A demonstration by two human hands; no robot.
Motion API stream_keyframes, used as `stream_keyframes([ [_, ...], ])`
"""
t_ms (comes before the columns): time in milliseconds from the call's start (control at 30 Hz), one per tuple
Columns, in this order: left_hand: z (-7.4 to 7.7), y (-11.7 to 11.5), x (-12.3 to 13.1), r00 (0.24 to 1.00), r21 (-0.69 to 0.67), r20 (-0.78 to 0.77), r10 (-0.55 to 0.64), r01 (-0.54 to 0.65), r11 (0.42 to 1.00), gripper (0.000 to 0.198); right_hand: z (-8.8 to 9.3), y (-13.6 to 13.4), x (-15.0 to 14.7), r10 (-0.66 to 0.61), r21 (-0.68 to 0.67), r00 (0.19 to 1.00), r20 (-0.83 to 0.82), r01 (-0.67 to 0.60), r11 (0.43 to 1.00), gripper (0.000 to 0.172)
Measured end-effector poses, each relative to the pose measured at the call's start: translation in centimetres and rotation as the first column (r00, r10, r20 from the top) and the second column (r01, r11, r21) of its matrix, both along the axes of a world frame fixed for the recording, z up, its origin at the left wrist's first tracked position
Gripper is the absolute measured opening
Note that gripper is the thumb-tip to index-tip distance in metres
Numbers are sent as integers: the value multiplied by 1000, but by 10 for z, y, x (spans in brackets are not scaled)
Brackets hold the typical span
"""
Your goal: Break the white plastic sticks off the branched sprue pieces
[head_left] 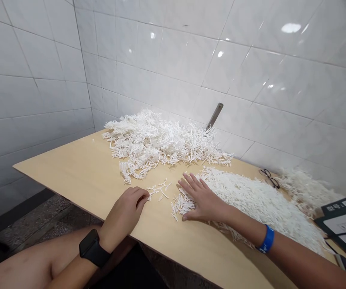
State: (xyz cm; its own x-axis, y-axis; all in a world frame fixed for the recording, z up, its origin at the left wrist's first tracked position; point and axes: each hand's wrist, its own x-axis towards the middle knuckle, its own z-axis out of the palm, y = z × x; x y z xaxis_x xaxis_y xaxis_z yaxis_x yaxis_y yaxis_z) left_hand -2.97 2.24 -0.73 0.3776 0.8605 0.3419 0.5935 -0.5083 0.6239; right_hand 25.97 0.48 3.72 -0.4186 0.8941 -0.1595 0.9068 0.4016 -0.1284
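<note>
My left hand [126, 212], with a black watch on its wrist, rests on the wooden table [79, 176] with the fingers curled in, pinching the end of a small white branched plastic piece [160, 189]. My right hand [201, 198], blue band on the wrist, lies flat and open with fingers spread on the near edge of a large heap of white plastic pieces [260, 202]. A small bunch of the same pieces [180, 204] lies under its thumb side.
A second big heap of white branched pieces [157, 140] lies at the back of the table by the tiled wall. A metal bracket [215, 115] leans on the wall. Black glasses [269, 178] and a dark clipboard [345, 220] sit at the right.
</note>
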Motion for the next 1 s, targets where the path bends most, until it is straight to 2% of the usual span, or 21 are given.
stream_keyframes([
  [233,6,-7,-2,1000,-3,18,14,-14,1000,20,-5,36,8,-160,-73,987,10,160,984,120],
  [333,6,-10,-1,999,16,-1,35,-35,999,18,-9,38,5,-125,-114,992,-29,121,986,119],
  [467,5,-10,0,998,50,-60,36,-33,998,25,-13,23,-9,-39,-96,997,-64,33,995,117],
  [567,2,-7,0,997,63,-77,5,0,998,22,-15,7,-20,6,-7,996,-93,-7,1000,102],
  [700,-1,-5,0,997,73,-64,30,-25,997,22,-19,-6,-29,53,178,986,-157,-24,984,62],
  [767,-3,-5,-1,997,74,-64,43,-39,996,23,-22,-9,-31,97,232,986,-134,-64,971,46],
  [900,-6,-3,-1,997,93,-61,46,-40,995,24,-24,-10,-33,166,215,986,-18,-158,964,38],
  [1000,-5,-3,-2,997,99,-62,49,-43,994,25,-13,-4,-30,147,217,989,18,-148,965,35],
])
